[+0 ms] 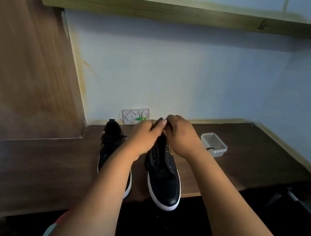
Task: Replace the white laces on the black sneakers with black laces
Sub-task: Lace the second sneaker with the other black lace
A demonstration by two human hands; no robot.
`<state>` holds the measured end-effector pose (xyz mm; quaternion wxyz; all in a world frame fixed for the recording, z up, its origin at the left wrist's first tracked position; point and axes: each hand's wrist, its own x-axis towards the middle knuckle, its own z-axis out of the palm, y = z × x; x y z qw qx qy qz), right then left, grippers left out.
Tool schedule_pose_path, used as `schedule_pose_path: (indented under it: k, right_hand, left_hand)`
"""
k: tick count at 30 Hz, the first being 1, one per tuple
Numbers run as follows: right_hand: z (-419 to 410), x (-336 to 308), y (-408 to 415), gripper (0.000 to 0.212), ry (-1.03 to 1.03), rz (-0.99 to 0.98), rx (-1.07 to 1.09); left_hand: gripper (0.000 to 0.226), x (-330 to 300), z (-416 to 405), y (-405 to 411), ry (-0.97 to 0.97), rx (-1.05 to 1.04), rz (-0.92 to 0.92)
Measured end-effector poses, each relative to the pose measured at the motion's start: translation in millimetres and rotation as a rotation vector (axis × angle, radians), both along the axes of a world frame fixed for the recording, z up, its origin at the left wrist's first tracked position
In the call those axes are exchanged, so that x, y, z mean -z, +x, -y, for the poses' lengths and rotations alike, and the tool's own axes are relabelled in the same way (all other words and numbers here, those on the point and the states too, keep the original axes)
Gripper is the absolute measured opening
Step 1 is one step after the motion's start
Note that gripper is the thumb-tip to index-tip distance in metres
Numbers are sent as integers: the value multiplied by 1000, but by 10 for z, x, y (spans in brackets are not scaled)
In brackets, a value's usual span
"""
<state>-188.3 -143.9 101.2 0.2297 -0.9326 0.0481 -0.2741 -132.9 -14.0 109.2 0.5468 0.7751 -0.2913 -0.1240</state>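
Two black sneakers on desk [245, 161] | right sneaker [163, 179] toe overhangs desk edge; left hand [143, 136] and right hand [180, 135] both curled, gripping its tongue top | left sneaker [112, 141] just beside | clear box [214, 144] beyond right sneaker, black lace [211, 148] inside

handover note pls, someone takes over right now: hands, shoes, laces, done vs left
Left hand and right hand: both grip the top of the right sneaker, at its tongue.
Right sneaker: on the desk, toe over the near edge, eyelets look bare, no white lace seen.
Left sneaker: beside it on the desk, already has black laces.
Tub: to the right of the shoes, a black lace inside.
Done: the left shoe, it seems. Left: lace the right one.
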Motion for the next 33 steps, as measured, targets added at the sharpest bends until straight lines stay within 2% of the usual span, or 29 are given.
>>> schedule_pose_path:
  k: [1, 3, 5, 8, 10, 11, 13, 15, 16, 18, 19, 20, 22, 23, 25, 26, 30, 33]
  right_hand:
    - [68, 51, -15, 22, -13, -58, -2]
    - [238, 140, -40, 29, -18, -161, 38]
    - [446, 217, -73, 26, 12, -233, 115]
    - [725, 340, -149, 25, 42, -394, 294]
    - [837, 396, -181, 18, -42, -556, 413]
    - [863, 423, -177, 16, -68, -589, 452]
    - [837, 435, -153, 19, -41, -556, 451]
    - [721, 415, -101, 18, 40, -454, 342]
    - [636, 391, -79, 17, 79, -396, 268]
    - [455, 331, -44, 18, 81, -337, 148]
    - [374, 318, -28, 18, 42, -333, 98]
    - [308, 318, -11, 18, -5, -324, 45]
    - [237, 347, 10, 14, -103, -268, -39]
    - [226, 357, 4, 11, -127, -230, -53]
    - [236, 335, -47, 7, -95, -161, -48]
    - [251, 307, -77, 6, -36, -148, -45]
    - [246, 213, -199, 7, 174, -172, -91]
    - [298, 229, -242, 10, 194, -337, -113]
  left_hand:
    - [38, -33, -40, 23, -111, -53, -40]
    - [32, -68, -172, 162, -460, -205, -242]
    - [29, -49, -395, 426, -794, -433, -400]
    - [35, 3, -778, 782, -942, -831, -351]
    - [40, 65, -903, 854, -864, -921, -287]
    - [39, 128, -925, 863, -723, -907, -258]
    - [33, 272, -889, 858, -291, -674, -217]
    - [25, 370, -763, 767, 196, -282, -132]
    - [26, 383, -673, 694, 427, -131, -33]
    - [43, 340, -440, 493, 805, -9, 220]
    - [53, 300, -316, 369, 898, -29, 337]
    - [59, 272, -192, 259, 909, -54, 439]
    - [57, 245, 8, 89, 749, -9, 585]
    - [50, 246, 81, 32, 618, 38, 556]
    - [37, 284, 147, -59, 380, 106, 333]
    - [39, 301, 155, -81, 332, 130, 234]
    - [43, 387, 110, -6, 241, 204, -47]
    - [38, 408, 44, 128, 285, 191, -32]
